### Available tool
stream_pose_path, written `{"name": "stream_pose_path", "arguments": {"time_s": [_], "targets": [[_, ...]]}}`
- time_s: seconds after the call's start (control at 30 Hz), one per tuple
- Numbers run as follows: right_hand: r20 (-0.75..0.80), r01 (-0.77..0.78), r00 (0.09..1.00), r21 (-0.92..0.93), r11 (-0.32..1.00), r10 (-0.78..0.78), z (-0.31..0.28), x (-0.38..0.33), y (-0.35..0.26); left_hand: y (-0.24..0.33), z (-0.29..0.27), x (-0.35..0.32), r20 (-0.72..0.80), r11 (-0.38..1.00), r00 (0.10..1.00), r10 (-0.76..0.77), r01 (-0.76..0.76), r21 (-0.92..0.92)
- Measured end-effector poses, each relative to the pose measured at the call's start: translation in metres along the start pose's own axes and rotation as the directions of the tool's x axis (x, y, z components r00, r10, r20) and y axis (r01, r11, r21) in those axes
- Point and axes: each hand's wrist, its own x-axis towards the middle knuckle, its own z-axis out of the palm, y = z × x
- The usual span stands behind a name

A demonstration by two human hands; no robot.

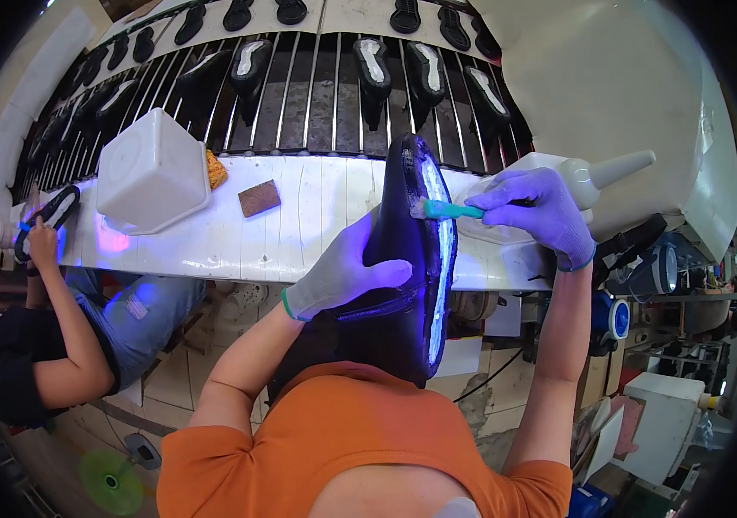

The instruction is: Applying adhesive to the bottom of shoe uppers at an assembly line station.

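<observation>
A black shoe upper (416,293) stands on edge in front of my chest, its underside turned to the right. Along that underside runs a pale strip that glows blue-white in the light. My left hand (353,269), in a thin pale glove, is wrapped round the upper from the left; some of its fingers are hidden behind it. Between the gloved fingers of my right hand (541,211) is a small brush with a teal handle (457,210). The bristles touch the edge of the underside near its upper end.
Black uppers (373,65) lie on a metal rod rack (308,104) beyond the white bench (334,186), with black soles (291,10) behind. A white tub (148,177), an orange sponge (215,170) and a brown block (259,198) are left; a white bottle (588,177) is right. A co-worker's hand (42,242) holds a sole.
</observation>
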Motion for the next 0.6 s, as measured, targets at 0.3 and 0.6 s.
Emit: {"name": "stream_pose_path", "arguments": {"time_s": [0.3,0.6], "targets": [[0.117,-0.067,0.991,-0.032,0.997,0.071,0.006,-0.014,-0.008,-0.003,-0.007,-0.002,-0.039,0.996,0.996,-0.080,0.079,-0.039],[0.259,-0.098,0.965,0.175,0.980,0.051,0.029,-0.039,-0.012,0.000,-0.009,0.002,-0.129,1.000,0.992,-0.012,0.014,0.010]]}}
